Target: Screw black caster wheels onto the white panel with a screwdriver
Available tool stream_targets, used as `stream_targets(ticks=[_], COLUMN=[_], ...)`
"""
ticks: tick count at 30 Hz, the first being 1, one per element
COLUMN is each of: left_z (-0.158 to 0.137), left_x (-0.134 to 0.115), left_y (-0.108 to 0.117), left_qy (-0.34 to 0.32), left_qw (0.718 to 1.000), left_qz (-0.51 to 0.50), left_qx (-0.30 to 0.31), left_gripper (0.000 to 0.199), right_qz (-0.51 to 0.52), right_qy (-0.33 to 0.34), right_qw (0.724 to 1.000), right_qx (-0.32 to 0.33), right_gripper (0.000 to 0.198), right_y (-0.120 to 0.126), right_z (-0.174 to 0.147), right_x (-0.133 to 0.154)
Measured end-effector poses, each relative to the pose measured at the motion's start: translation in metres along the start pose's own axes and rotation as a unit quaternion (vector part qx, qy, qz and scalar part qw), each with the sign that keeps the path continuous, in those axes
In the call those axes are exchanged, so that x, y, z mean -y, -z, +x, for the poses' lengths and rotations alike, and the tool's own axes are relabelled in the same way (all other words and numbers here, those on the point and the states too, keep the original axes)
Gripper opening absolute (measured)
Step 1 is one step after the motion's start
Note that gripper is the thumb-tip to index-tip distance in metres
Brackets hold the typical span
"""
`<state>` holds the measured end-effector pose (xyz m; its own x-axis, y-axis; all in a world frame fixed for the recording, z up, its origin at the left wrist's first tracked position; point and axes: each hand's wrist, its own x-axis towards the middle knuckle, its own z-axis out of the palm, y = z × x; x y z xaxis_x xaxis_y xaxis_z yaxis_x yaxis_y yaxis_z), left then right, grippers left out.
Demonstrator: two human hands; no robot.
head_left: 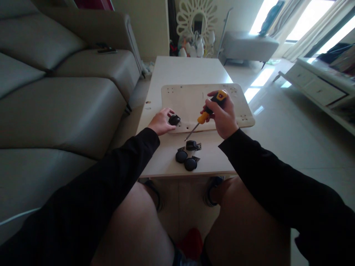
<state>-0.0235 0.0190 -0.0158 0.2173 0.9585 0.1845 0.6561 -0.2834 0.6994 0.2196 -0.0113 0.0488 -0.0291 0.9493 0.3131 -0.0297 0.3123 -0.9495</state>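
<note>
My left hand (163, 122) is closed round a black caster wheel (174, 119) at the near left corner of a white board (191, 99) with rounded corners. Groups of small holes mark the board's corners. In my right hand (223, 114) is a yellow and black screwdriver (203, 117), its shaft slanting down and left over the board's near edge. The tip points toward three loose casters, one with its plate to the right (191, 145), one at the left (181, 155) and one nearest me (190, 164).
The board lies on a white table (163, 162). A grey sofa (69, 111) runs along the left, with a dark object (107, 49) on its seat. At the right stands a white cabinet (318, 88); a grey bench (246, 46) and a white-framed mirror (197, 22) are at the back.
</note>
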Motion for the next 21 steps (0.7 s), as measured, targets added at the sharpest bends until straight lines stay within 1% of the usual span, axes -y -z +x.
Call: stream_targets(ticks=[7, 11, 18, 21], left_z=[0.001, 0.003, 0.006, 0.006], left_x=[0.003, 0.005, 0.013, 0.015], left_y=[-0.003, -0.004, 0.004, 0.006], left_qy=[0.001, -0.020, -0.039, -0.039], left_qw=[1.000, 1.000, 0.996, 0.994], left_qz=[0.008, 0.013, -0.057, -0.075], left_qx=[-0.005, 0.002, 0.048, 0.065], left_gripper=[0.046, 0.035, 0.038, 0.040], right_qz=[0.001, 0.005, -0.003, 0.006], right_qy=[-0.006, -0.010, -0.008, -0.009], right_qw=[1.000, 1.000, 1.000, 1.000], right_qx=[-0.011, -0.013, -0.001, -0.005], right_gripper=[0.038, 0.039, 0.040, 0.040], right_y=[-0.001, -0.002, 0.001, 0.001], right_z=[-0.001, -0.001, 0.000, 0.000], right_x=[0.002, 0.003, 0.000, 0.000])
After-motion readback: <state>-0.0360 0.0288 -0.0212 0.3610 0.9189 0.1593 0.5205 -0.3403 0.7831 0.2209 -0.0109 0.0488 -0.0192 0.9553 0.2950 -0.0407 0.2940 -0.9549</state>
